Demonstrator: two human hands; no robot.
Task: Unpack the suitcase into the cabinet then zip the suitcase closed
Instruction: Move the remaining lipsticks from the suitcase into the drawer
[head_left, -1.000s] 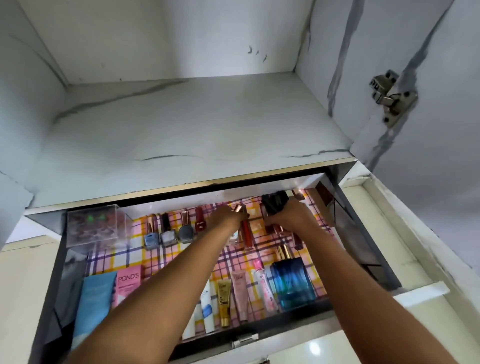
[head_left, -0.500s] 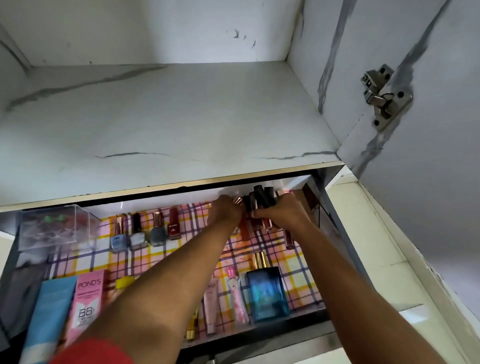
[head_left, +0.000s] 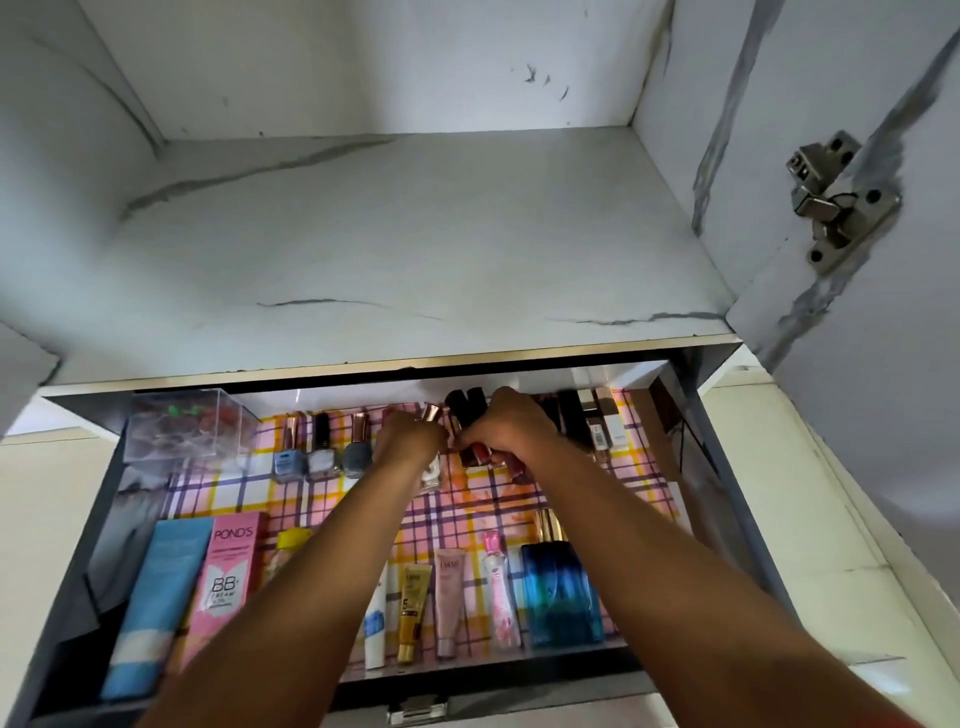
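Right hand (head_left: 511, 431) lower now, gripping dark lipsticks (head_left: 470, 410); beside POND'S BB box (head_left: 228, 566).

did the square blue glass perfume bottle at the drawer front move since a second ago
No. The square blue glass perfume bottle keeps its place on the checked drawer liner, beside the pink tube; only the camera shifted.

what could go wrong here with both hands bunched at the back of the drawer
1. The right hand grips several dark-capped bottles at once; one could slip out and fall on the others.
2. The left hand sits right beside the upright nail polishes; a nudge may topple the row.
3. Both forearms cross over the tubes and the blue bottle at the front, so pulling back low might sweep them askew.
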